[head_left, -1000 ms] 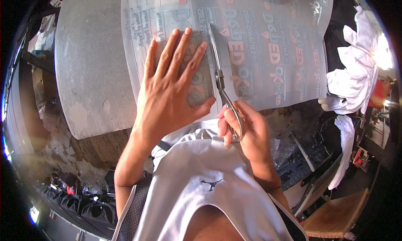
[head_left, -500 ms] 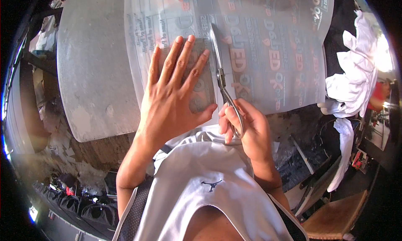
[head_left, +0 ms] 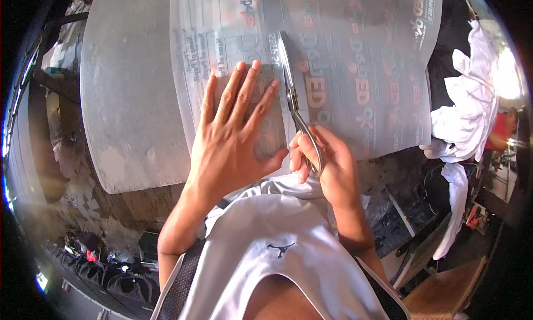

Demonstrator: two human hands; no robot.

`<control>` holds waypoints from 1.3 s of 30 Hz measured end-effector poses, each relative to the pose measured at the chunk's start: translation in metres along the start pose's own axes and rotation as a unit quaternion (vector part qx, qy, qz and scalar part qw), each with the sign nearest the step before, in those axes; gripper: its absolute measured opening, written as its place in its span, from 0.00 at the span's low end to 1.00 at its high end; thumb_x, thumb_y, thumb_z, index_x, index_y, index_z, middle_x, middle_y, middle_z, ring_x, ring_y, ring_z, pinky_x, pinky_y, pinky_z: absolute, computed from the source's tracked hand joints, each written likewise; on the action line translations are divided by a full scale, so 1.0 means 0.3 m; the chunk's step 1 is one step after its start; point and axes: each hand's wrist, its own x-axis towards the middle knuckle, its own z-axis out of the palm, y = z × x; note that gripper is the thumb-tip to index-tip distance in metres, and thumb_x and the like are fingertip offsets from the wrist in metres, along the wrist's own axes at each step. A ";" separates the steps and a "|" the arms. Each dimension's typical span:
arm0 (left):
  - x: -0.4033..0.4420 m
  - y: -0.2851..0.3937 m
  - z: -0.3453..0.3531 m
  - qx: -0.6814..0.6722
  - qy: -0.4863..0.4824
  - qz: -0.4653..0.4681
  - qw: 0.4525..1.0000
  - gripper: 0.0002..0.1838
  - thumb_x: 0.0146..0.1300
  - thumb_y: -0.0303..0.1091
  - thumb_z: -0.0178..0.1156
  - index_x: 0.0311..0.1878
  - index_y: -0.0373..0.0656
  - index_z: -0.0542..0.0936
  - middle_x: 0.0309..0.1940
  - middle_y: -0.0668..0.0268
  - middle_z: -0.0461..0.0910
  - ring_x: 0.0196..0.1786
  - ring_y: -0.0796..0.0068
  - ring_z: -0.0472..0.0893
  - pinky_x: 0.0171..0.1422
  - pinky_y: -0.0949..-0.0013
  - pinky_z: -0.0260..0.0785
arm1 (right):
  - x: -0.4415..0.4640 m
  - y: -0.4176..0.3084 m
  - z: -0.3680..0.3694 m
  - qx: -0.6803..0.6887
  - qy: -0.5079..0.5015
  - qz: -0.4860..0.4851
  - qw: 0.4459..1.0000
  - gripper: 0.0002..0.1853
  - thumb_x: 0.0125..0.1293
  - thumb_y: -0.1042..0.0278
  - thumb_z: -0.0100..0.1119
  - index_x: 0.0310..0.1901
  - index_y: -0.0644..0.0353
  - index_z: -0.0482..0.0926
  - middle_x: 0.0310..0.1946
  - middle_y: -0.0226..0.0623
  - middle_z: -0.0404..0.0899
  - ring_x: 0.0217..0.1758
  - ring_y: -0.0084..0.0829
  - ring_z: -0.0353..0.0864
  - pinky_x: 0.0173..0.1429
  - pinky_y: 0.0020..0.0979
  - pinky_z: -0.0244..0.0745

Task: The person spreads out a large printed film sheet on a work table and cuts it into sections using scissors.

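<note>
A translucent printed plastic sheet [head_left: 388,106] with mirrored lettering lies over a grey board. My left hand [head_left: 230,131] rests flat on it, fingers spread, to the left of the scissors. Metal scissors [head_left: 292,95] are gripped by my right hand [head_left: 327,159], which has its fingers around the handles near the sheet's front edge. Their blades point away from me and look nearly closed, along a plain strip between printed columns. Whether the sheet lies between the blades I cannot tell.
The grey board [head_left: 127,92] extends out to the left from under the sheet. White cloth [head_left: 466,98] hangs in folds at the right. A brown wooden panel [head_left: 447,289] is at the lower right. Dark clutter [head_left: 111,270] lies at the lower left.
The board, sheet and my left hand appear slightly lower in view. The scissor blades look a little more closed, and my right hand has shifted slightly up the handles' side of the frame.
</note>
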 end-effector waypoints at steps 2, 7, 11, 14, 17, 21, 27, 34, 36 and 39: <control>0.004 0.000 -0.001 -0.002 0.002 -0.001 1.000 0.53 0.50 0.54 0.76 0.80 0.49 0.68 0.84 0.54 0.56 0.87 0.55 0.53 0.90 0.41 0.39 | 0.011 -0.002 -0.004 0.005 -0.006 0.002 1.000 0.17 0.83 0.57 0.56 0.44 0.66 0.79 0.28 0.35 0.80 0.25 0.19 0.76 0.31 0.22 0.72; 0.007 0.002 -0.004 -0.005 -0.008 -0.008 1.000 0.52 0.51 0.55 0.74 0.80 0.48 0.68 0.84 0.53 0.56 0.87 0.55 0.52 0.90 0.42 0.38 | 0.027 -0.013 -0.003 0.014 -0.011 0.006 1.000 0.17 0.83 0.57 0.57 0.45 0.66 0.78 0.29 0.34 0.80 0.25 0.19 0.77 0.32 0.23 0.73; 0.013 0.005 -0.011 0.007 -0.007 -0.009 1.000 0.51 0.52 0.55 0.72 0.80 0.48 0.68 0.84 0.52 0.56 0.88 0.55 0.52 0.90 0.42 0.37 | 0.046 -0.037 0.003 0.012 -0.010 0.008 1.000 0.17 0.83 0.56 0.56 0.46 0.65 0.78 0.29 0.34 0.80 0.25 0.20 0.78 0.32 0.24 0.74; 0.015 0.006 -0.018 0.005 -0.024 -0.011 1.000 0.52 0.51 0.56 0.74 0.80 0.48 0.68 0.84 0.51 0.56 0.88 0.54 0.51 0.90 0.41 0.37 | 0.074 -0.038 0.007 0.011 -0.008 0.001 1.000 0.17 0.83 0.56 0.56 0.45 0.65 0.78 0.29 0.34 0.81 0.25 0.20 0.78 0.32 0.24 0.74; 0.016 0.005 -0.020 -0.003 -0.025 -0.009 1.000 0.53 0.50 0.56 0.74 0.80 0.48 0.67 0.84 0.51 0.55 0.88 0.53 0.51 0.90 0.40 0.37 | 0.105 -0.051 0.001 0.001 -0.009 -0.004 1.000 0.17 0.83 0.56 0.56 0.45 0.64 0.78 0.29 0.34 0.81 0.25 0.20 0.77 0.32 0.24 0.74; 0.021 0.007 -0.036 -0.009 -0.039 -0.012 0.999 0.54 0.50 0.56 0.75 0.81 0.48 0.66 0.84 0.50 0.54 0.88 0.52 0.50 0.89 0.39 0.37 | 0.142 -0.084 0.007 -0.007 -0.011 -0.013 1.000 0.17 0.83 0.55 0.56 0.45 0.64 0.78 0.29 0.33 0.81 0.25 0.19 0.77 0.33 0.24 0.74; 0.023 0.005 -0.039 -0.012 -0.041 -0.013 0.999 0.55 0.51 0.57 0.75 0.81 0.47 0.66 0.84 0.50 0.54 0.88 0.52 0.51 0.89 0.39 0.38 | 0.198 -0.091 0.012 0.001 -0.009 -0.035 0.999 0.17 0.83 0.54 0.56 0.44 0.64 0.79 0.29 0.33 0.81 0.26 0.19 0.77 0.33 0.24 0.74; 0.021 -0.003 -0.049 -0.024 -0.050 -0.009 0.998 0.54 0.54 0.59 0.73 0.82 0.47 0.64 0.85 0.50 0.53 0.88 0.52 0.50 0.89 0.39 0.37 | 0.246 -0.115 0.022 0.002 -0.006 -0.050 0.999 0.17 0.82 0.54 0.57 0.44 0.63 0.79 0.30 0.31 0.81 0.27 0.20 0.77 0.35 0.25 0.75; 0.018 -0.008 -0.044 -0.023 -0.053 -0.007 0.998 0.54 0.55 0.60 0.72 0.82 0.47 0.63 0.85 0.50 0.52 0.88 0.52 0.49 0.89 0.39 0.37 | 0.253 -0.121 0.024 0.004 -0.007 -0.051 0.999 0.17 0.82 0.54 0.58 0.44 0.63 0.79 0.30 0.31 0.81 0.27 0.20 0.78 0.35 0.25 0.74; 0.018 -0.007 -0.038 -0.021 -0.039 -0.008 0.999 0.55 0.49 0.59 0.75 0.81 0.48 0.67 0.85 0.49 0.53 0.88 0.51 0.50 0.89 0.39 0.37 | 0.267 -0.136 0.027 -0.011 0.003 -0.060 0.998 0.17 0.82 0.54 0.58 0.44 0.63 0.79 0.29 0.30 0.81 0.28 0.20 0.78 0.35 0.25 0.74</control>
